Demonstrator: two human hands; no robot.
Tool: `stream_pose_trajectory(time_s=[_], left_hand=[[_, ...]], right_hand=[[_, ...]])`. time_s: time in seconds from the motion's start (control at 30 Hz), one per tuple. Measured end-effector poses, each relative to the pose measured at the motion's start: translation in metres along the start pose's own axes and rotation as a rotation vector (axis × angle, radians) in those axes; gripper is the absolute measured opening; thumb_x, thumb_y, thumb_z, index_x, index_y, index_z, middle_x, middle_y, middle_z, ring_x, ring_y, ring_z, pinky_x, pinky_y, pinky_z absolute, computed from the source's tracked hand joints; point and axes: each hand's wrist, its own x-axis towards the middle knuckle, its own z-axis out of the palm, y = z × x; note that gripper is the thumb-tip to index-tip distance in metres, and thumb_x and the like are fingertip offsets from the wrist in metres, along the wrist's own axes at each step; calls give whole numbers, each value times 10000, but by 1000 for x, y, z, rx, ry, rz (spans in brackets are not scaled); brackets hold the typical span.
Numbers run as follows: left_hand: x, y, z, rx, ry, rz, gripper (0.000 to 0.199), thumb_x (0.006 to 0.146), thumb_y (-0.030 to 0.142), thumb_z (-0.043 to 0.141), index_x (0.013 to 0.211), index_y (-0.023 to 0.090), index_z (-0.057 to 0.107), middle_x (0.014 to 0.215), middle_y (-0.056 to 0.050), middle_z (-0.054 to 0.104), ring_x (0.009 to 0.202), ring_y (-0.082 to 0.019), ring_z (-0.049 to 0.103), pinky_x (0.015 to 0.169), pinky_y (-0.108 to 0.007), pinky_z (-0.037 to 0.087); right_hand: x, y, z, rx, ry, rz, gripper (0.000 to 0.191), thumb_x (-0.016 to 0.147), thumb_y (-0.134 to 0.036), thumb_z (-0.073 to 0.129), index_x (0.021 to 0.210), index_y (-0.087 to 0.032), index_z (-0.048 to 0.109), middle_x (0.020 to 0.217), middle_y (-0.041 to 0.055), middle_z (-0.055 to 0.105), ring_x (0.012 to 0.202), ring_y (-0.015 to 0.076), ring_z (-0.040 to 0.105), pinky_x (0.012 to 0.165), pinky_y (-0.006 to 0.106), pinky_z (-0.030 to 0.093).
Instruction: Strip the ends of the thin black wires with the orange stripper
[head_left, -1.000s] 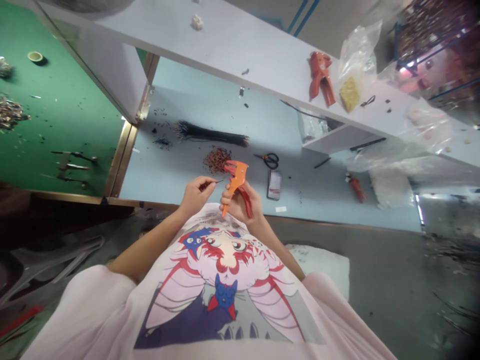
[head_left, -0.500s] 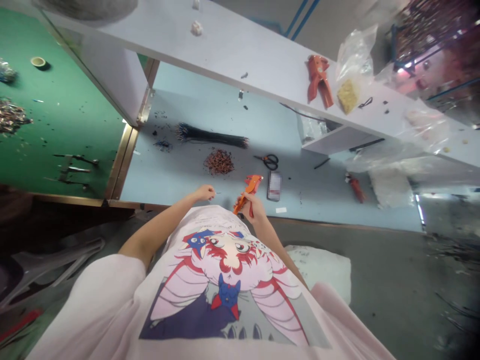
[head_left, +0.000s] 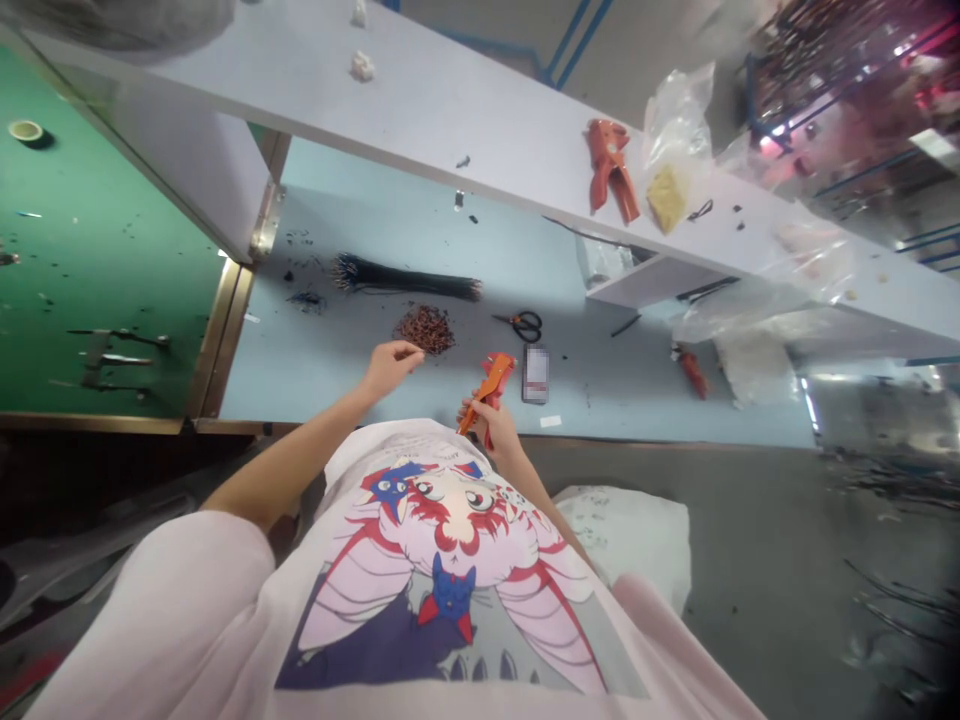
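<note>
Gripping the orange tool (head_left: 493, 380) — right hand (head_left: 495, 423); left hand (head_left: 390, 368) near brown pile (head_left: 426, 329) — grip unclear.

A pair of black-handled scissors (head_left: 527, 326) lies on the pale blue benchtop (head_left: 600, 400), and just beside its loops sits a dark-rimmed, flat rectangular phone (head_left: 535, 374), its screen blurred. A small white paper slip (head_left: 550, 421) is near the phone. Up on the long white shelf (head_left: 510, 130) I can see a red hand tool (head_left: 612, 170) next to a crumpled clear plastic bag (head_left: 679, 130) with something yellow at its bottom. Off to the left, a pale round ring (head_left: 27, 131) rests on the green tabletop (head_left: 142, 240).
</note>
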Motion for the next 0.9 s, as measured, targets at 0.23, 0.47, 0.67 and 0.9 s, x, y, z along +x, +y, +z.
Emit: stream_pose_trajectory(time_s=[0.23, 0.47, 0.67, 0.9], left_hand=[[-61, 27, -3, -69, 34, 216, 176, 733, 322, 655, 760, 158, 713, 718, -42, 710, 653, -140, 616, 618, -244, 471], [-81, 30, 3, 85, 65, 444, 158, 808, 296, 601, 759, 186, 703, 703, -26, 692, 612, -115, 566, 599, -229, 433], [-90, 29, 10, 256, -8, 554, 175, 848, 266, 545, 826, 196, 704, 779, -42, 710, 649, -124, 587, 647, -239, 430], [-94, 28, 13, 376, -127, 525, 179, 843, 227, 531, 880, 212, 705, 848, -42, 719, 735, -148, 633, 691, -247, 445]], right_hand=[[-3, -8, 51, -153, -192, -234, 338, 650, -238, 723, 934, -184, 548, 850, 3, 637, 699, 139, 622, 633, 286, 516], [-20, -21, 67, -341, -176, -387, 183, 696, -261, 664, 811, -190, 540, 663, -26, 553, 592, 119, 540, 579, 267, 488], [-25, -18, 54, -356, -165, -374, 178, 693, -261, 644, 824, -191, 547, 685, -18, 571, 583, 126, 538, 592, 282, 487], [-25, -10, 41, -409, -211, -403, 109, 725, -230, 602, 785, -195, 518, 663, -27, 538, 580, 121, 508, 581, 265, 459]])
